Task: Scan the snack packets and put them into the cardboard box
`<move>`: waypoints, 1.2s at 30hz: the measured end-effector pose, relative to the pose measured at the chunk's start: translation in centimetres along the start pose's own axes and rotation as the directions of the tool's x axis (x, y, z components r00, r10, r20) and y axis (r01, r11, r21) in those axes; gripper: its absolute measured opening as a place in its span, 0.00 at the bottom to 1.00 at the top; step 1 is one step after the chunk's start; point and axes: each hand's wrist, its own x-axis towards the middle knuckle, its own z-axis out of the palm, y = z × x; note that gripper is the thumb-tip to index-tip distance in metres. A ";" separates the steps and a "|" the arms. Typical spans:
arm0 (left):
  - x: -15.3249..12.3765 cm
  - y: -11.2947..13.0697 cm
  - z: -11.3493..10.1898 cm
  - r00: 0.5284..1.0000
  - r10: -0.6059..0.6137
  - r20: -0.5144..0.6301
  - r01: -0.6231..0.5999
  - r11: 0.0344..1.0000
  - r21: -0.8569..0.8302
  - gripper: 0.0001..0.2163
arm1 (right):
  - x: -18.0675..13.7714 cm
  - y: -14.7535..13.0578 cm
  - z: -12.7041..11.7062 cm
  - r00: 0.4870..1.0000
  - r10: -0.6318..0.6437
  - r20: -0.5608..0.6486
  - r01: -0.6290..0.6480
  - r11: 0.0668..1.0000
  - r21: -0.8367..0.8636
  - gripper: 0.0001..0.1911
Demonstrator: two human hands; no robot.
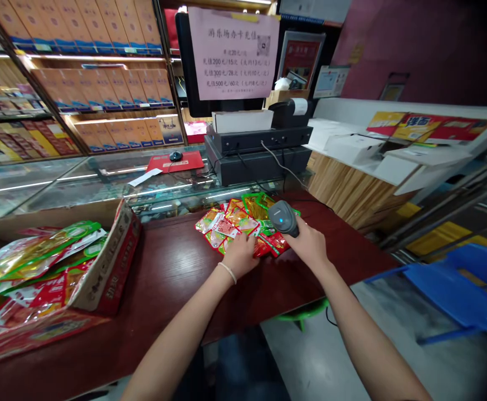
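My right hand [310,245] is wrapped round the handle of a grey barcode scanner [284,218], whose head points down at a heap of small red, green and yellow snack packets [237,220] on the dark red wooden counter [172,267]. My left hand [241,253], with a thin white band at the wrist, rests on the near edge of the heap, fingers curled onto a red packet [262,248]. The scanner's cable runs back toward the cash register [260,147].
An open cardboard box [105,267] full of snack packets stands at the left of the counter. Behind are a glass display case [59,186], a mouse on a red mat [175,157], a monitor with a pink notice [233,53] and shelves. A blue plastic chair [456,284] stands at right.
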 end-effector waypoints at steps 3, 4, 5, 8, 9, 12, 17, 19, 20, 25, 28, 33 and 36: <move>0.3 -1.8 -0.9 0.993 -0.110 -0.031 0.098 0.956 -0.277 0.11 | 0.6 -0.9 0.1 1.000 -0.014 -0.025 0.014 1.000 0.005 0.22; 0.3 -2.6 -1.5 0.982 -0.184 -0.037 0.152 0.894 -0.421 0.10 | 0.8 -1.3 0.1 0.999 -0.020 -0.035 0.020 1.000 0.010 0.22; 0.3 -3.6 -2.1 0.963 -0.268 -0.032 0.200 0.788 -0.582 0.10 | 1.1 -1.9 0.2 0.999 -0.026 -0.045 0.027 0.999 0.017 0.22; -0.4 -6.7 -3.9 0.889 -0.449 0.087 0.212 0.237 -0.948 0.12 | 2.0 -4.0 0.5 0.996 -0.049 -0.073 0.053 0.997 0.049 0.21; -0.7 -7.7 -4.5 0.874 -0.467 0.132 0.180 0.059 -0.982 0.14 | 2.4 -4.9 0.7 0.996 -0.060 -0.073 0.065 0.996 0.065 0.21; -1.8 -10.5 -5.4 0.859 -0.499 0.116 0.040 -0.160 -0.986 0.17 | 3.4 -7.8 1.5 0.993 -0.101 -0.055 0.106 0.988 0.116 0.22; -2.7 -14.6 -4.1 0.775 -0.627 -0.076 -0.127 -0.037 -0.991 0.24 | 4.4 -12.5 3.0 0.982 -0.186 -0.012 0.185 0.961 0.206 0.28; -2.8 -15.8 -3.3 0.739 -0.663 -0.123 -0.153 0.012 -0.988 0.23 | 4.1 -13.8 3.7 0.977 -0.213 0.011 0.205 0.951 0.233 0.30; -2.9 -16.3 -3.0 0.728 -0.670 -0.146 -0.157 0.045 -0.987 0.22 | 3.8 -14.2 4.1 0.974 -0.226 0.021 0.214 0.946 0.242 0.31; -3.3 -17.4 -3.0 0.663 -0.641 -0.387 -0.052 0.476 -0.878 0.16 | 1.6 -14.3 5.9 0.933 -0.359 0.030 0.336 0.896 0.289 0.30; -3.7 -17.5 -3.5 0.647 -0.597 -0.474 0.044 0.650 -0.758 0.14 | 0.8 -13.9 6.3 0.906 -0.421 0.036 0.391 0.867 0.310 0.31; -3.8 -17.7 -3.4 0.665 -0.573 -0.479 0.083 0.694 -0.715 0.14 | 0.8 -14.1 5.9 0.897 -0.435 0.077 0.388 0.860 0.331 0.31; -3.8 -17.6 -3.3 0.669 -0.574 -0.473 0.077 0.687 -0.723 0.14 | 0.9 -14.3 5.4 0.901 -0.428 0.077 0.375 0.854 0.361 0.27</move>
